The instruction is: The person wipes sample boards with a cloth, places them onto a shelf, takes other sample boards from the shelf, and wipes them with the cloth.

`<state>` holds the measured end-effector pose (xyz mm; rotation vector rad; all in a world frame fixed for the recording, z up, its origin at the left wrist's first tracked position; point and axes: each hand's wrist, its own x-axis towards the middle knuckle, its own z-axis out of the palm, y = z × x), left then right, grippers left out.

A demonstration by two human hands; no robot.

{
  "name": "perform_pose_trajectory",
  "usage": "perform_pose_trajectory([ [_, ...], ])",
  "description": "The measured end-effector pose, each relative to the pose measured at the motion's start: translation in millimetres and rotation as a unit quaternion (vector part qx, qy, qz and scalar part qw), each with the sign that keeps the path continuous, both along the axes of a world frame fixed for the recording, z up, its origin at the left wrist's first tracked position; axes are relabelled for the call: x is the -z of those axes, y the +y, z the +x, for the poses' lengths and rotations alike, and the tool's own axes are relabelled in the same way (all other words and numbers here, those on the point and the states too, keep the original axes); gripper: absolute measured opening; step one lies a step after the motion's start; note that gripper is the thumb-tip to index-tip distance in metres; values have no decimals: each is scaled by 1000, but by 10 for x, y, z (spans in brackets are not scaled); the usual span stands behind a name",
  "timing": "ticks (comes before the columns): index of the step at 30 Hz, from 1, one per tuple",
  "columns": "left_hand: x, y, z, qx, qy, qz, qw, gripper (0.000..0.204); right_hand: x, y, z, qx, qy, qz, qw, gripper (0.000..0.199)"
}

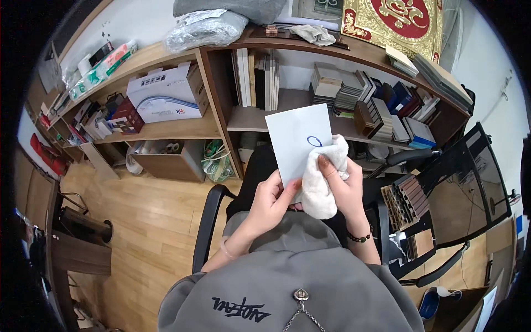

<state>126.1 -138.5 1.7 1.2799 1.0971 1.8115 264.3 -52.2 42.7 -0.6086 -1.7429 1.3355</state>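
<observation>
A flat white rectangular panel point(293, 141) with a blue oval mark is held up over my lap, slightly tilted. My left hand point(271, 202) grips its lower left edge, thumb on the front face and fingers behind. In my right hand point(345, 188) is a white cloth point(321, 191), bunched and pressed against the panel's lower right part. The cloth covers that corner and hides part of my right fingers. Below the panel, the cloth's lower end hangs close to my left thumb.
Ahead stands a wooden shelf unit point(221, 88) with books and sample boards point(348, 88). A white carton point(166, 94) sits on the left shelf. An armrest point(207, 227) flanks me at left. To the right, a black mesh chair point(470, 182) carries a stack of brown sample strips point(406, 202).
</observation>
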Motion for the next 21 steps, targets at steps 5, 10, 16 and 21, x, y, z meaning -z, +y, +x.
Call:
perform_pose_trajectory([
  [5, -108, -153, -48, 44, 19, -68, 997, 22, 184, 136, 128, 89, 162, -67, 980, 27],
  [10, -95, -157, -122, 28, 2, -94, 995, 23, 87, 292, 357, 26, 267, -186, 945, 33],
  [16, -142, -170, -152, 132, 97, -171, 972, 26, 129, 22, 113, 35, 84, 74, 993, 40],
  [21, -34, -81, 9, 146, 13, -167, 975, 29, 249, 204, 226, 131, 72, -36, 988, 40],
])
